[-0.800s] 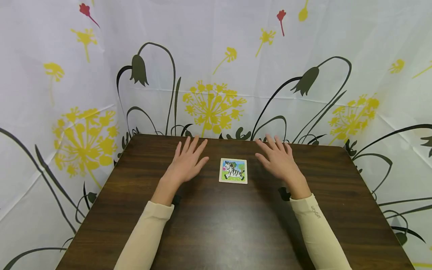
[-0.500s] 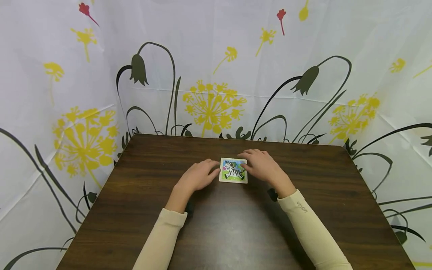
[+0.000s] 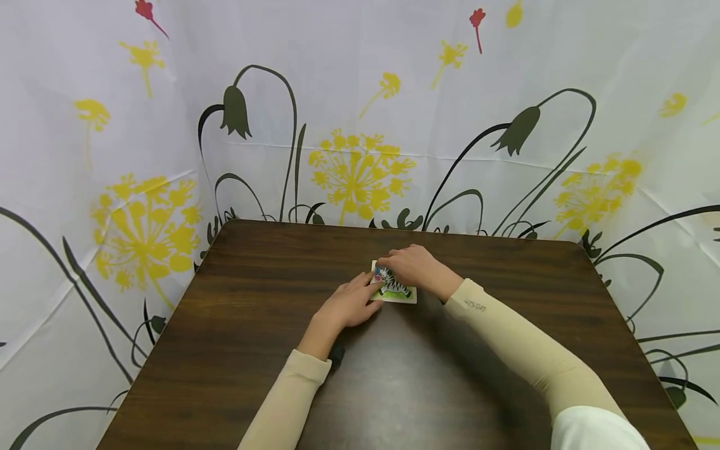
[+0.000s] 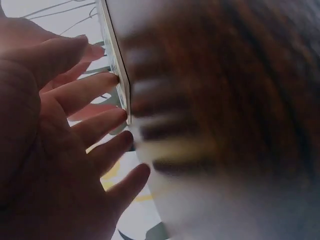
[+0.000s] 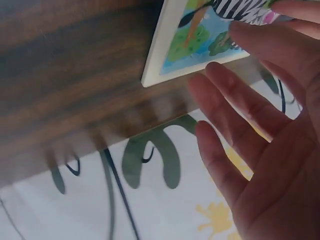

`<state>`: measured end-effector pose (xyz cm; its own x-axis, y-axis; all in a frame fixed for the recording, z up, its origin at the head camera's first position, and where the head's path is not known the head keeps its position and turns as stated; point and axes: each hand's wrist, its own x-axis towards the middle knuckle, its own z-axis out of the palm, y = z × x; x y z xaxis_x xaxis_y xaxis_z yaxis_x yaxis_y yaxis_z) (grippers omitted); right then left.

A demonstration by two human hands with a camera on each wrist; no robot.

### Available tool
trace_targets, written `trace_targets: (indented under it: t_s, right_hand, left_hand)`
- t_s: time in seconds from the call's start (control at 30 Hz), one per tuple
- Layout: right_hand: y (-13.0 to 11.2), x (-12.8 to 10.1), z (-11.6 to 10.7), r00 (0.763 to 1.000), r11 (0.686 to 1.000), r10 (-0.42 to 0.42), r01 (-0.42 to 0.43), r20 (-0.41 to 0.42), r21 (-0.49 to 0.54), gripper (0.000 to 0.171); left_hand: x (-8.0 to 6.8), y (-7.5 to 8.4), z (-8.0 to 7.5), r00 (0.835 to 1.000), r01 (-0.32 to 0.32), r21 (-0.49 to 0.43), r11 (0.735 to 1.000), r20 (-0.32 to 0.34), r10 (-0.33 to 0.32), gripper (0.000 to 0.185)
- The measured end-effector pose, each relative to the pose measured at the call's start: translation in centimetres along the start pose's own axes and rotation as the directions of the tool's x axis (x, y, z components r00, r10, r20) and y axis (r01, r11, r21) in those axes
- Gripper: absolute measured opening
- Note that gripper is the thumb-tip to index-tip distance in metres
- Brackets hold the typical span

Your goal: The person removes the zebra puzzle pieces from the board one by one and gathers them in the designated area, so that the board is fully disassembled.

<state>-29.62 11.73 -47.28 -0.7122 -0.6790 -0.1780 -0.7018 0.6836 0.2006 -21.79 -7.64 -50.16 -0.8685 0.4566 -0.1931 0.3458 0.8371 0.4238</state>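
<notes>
A small square picture puzzle of a zebra [image 3: 396, 292], in a pale wooden frame, lies flat on the dark table. My left hand [image 3: 350, 304] is at its left side, fingertips on or just over the frame's edge and fingers loosely extended in the left wrist view. My right hand [image 3: 419, 269] reaches across its upper part and hides the top of the picture. In the right wrist view the right thumb [image 5: 250, 40] is over the picture [image 5: 200, 40], the other fingers spread loosely by the frame's far edge. Whether the right fingertips touch it, I cannot tell.
The brown wood-grain table [image 3: 253, 300] carries the puzzle, and its far edge runs along a white curtain [image 3: 360, 75] printed with flowers. A black strap or device [image 3: 336, 356] shows at the left wrist.
Both hands have come inward from either side to the zebra puzzle. The left fingers have reached its left edge; the right hand has moved left over its top.
</notes>
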Motion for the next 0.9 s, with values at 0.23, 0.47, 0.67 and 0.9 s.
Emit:
trace_targets:
  t_s: [0.23, 0.47, 0.67, 0.9]
  right_hand:
    - [0.2, 1.1, -0.9, 0.993, 0.99, -0.064, 0.075, 0.096, -0.119, 0.044]
    - [0.6, 1.6, -1.4, 0.985, 0.965, -0.11, 0.138, 0.132, -0.225, 0.046]
    - [1.1, 2.4, -1.7, 0.965, 0.933, -0.164, 0.219, 0.204, -0.285, 0.061]
    - [1.7, 3.5, -2.1, 0.935, 0.891, -0.23, 0.314, 0.271, -0.329, 0.077]
  left_hand:
    - [-0.1, 0.0, 0.0, 0.999, 0.034, 0.008, 0.999, 0.037, -0.034, 0.056]
    - [-0.1, -0.2, -0.1, 0.996, 0.057, 0.008, 0.998, 0.067, -0.058, 0.062]
    - [0.2, 0.0, -0.8, 0.997, 0.063, 0.069, 0.996, 0.048, -0.067, 0.061]
    - [0.7, 0.5, -0.9, 0.997, 0.075, 0.099, 0.992, 0.026, -0.078, 0.058]
